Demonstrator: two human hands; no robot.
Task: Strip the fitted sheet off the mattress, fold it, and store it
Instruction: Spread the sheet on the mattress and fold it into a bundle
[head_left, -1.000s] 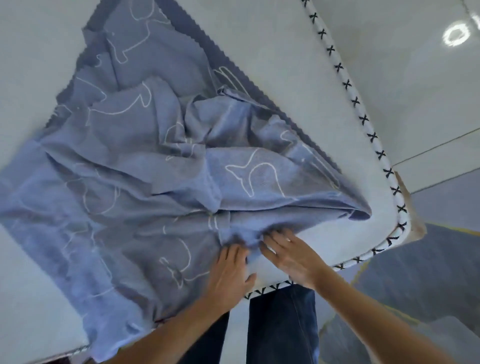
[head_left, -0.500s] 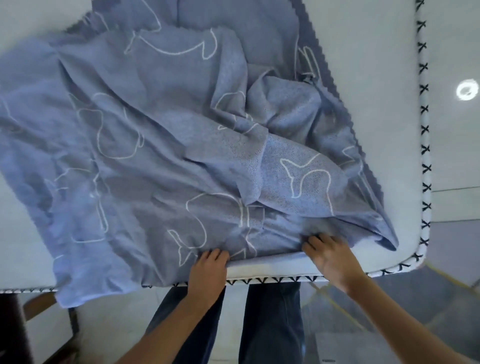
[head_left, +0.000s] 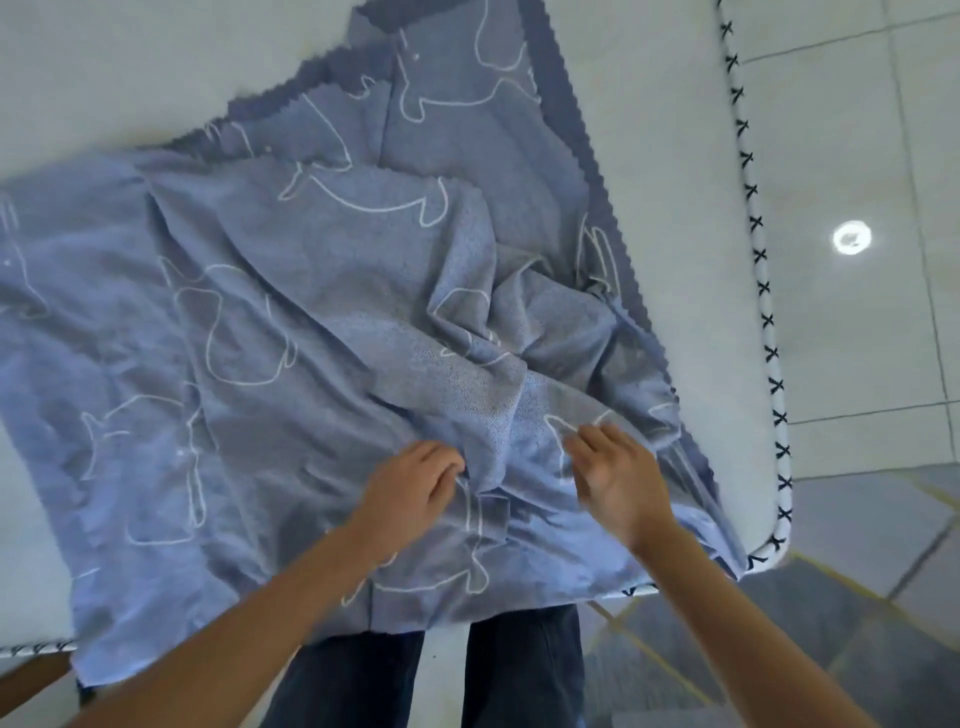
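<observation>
Floor: pale glossy tiles (head_left: 857, 130) to the right, carrying one round light reflection (head_left: 852, 238); one grey area with thin gold lines (head_left: 857, 545) lower right.
Mattress: one, white (head_left: 675, 156), with its top surface bare at the upper left and along the right side. One cord of piping (head_left: 763, 291) with black cross stitches runs down its right edge and round the near corner.
Fitted sheet: one, blue with white outline animals (head_left: 311, 338). It lies rumpled in several overlapping folds on the mattress top, and its near edge hangs over the near side.
Hands: two, both bare, both on the sheet near its near edge.
Left hand (head_left: 415, 488): fingers curled into a bunched ridge of the sheet, gripping it.
Right hand (head_left: 618, 483): fingers fairly straight and together, laid at the fabric just beside the left hand. The hand is motion-blurred, so firm contact cannot be told.
Trouser legs: two, dark (head_left: 519, 670), below the mattress edge.
Wooden frame: one piece (head_left: 31, 680), lower left.
</observation>
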